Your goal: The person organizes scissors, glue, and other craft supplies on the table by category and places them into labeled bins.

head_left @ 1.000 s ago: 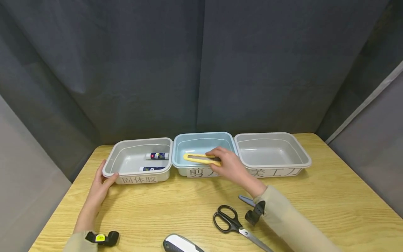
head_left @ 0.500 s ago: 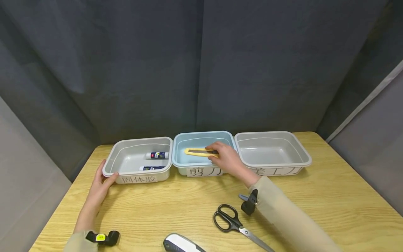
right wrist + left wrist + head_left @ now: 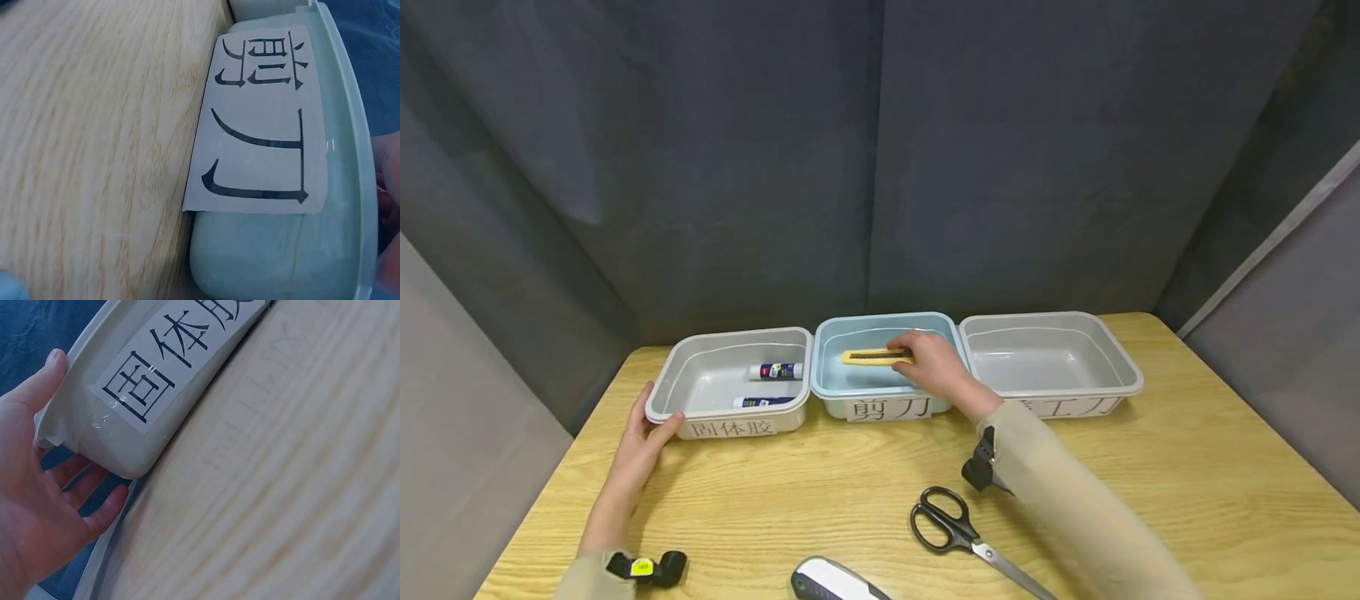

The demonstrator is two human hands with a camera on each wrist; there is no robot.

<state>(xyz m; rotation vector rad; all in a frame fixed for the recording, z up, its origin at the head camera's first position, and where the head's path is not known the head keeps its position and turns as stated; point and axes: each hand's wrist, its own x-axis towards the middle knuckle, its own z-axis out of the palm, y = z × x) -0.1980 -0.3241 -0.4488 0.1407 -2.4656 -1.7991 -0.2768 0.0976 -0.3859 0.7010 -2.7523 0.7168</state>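
In the head view my right hand (image 3: 934, 363) pinches a yellow box cutter (image 3: 876, 357) by its right end, over the light blue bin (image 3: 887, 393). The cutter lies level, pointing left. Only the edge of that hand (image 3: 389, 194) shows past the blue bin's rim in the right wrist view; the cutter is hidden there. My left hand (image 3: 637, 450) holds the near left corner of a grey bin (image 3: 700, 392), thumb on the rim and fingers around the outer side. Two glue sticks (image 3: 777, 372) lie inside that bin.
A second grey bin (image 3: 1037, 375) stands right of the blue one. Black-handled scissors (image 3: 953, 529) lie on the wooden table (image 3: 760, 500), and a white-and-dark cutter (image 3: 831, 579) lies at the near edge. A bluish item is mostly hidden under my right wrist. A dark curtain (image 3: 760, 167) hangs behind.
My right hand has moved slightly away from me with the yellow box cutter, from the blue bin's front rim to over its inside. My left hand stays at the grey bin.
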